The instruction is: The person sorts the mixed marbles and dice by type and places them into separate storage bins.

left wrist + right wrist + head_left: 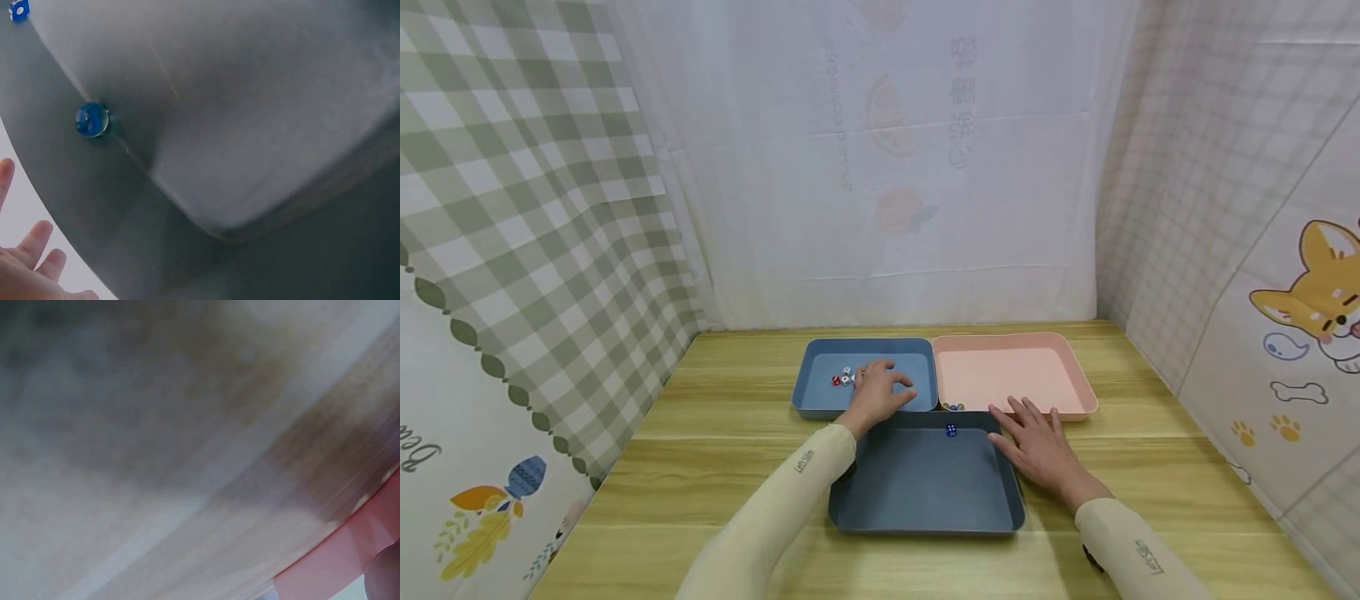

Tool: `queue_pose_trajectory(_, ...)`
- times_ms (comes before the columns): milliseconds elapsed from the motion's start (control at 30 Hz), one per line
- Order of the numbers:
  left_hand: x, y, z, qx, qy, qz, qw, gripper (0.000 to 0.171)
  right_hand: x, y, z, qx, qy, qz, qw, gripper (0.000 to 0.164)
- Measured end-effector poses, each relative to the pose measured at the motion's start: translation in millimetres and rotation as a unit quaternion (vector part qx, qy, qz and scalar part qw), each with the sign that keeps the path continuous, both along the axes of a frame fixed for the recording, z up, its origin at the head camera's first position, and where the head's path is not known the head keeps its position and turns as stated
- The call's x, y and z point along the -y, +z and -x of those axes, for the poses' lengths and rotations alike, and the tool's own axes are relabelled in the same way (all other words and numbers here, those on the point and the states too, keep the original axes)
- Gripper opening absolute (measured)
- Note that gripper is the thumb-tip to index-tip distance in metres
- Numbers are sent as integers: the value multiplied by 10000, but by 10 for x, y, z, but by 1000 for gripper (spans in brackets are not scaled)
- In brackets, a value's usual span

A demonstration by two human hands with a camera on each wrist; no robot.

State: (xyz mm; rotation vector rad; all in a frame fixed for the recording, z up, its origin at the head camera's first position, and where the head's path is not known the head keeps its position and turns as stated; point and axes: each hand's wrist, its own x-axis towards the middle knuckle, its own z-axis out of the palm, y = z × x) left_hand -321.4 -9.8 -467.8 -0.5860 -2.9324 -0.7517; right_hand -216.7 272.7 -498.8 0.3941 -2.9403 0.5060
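My left hand (880, 393) hovers over the blue tray (910, 358), thumb and fingers apart; in the left wrist view its fingers (34, 244) are spread and hold nothing. Several dice (846, 377), white and red, lie in that tray beside the fingertips. My right hand (1036, 442) has its fingers extended at the front of the pink tray (1022, 367), near the right edge of the dark grey tray (932, 492). A blue die (951, 430) sits at the dark tray's far side. The left wrist view shows a clear glass marble (92, 119) with blue inside, also in the dark tray.
Several small marbles (953, 407) rest in the pink tray's front left corner. All three trays stand close together on a wood-grain table (730, 467). Cloth curtains (887, 167) hang behind the table and along both sides.
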Motion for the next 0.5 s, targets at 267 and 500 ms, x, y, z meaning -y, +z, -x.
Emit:
queue_pose_trajectory(267,52,61,21,-48,-52,1,10000,26,-10,-9,2,3,65,85,9999,56)
queue_pose_trajectory(500,78,47,56,86,-33,-89,9999,28,-5,-4,-4,-15,83,101,9999,56)
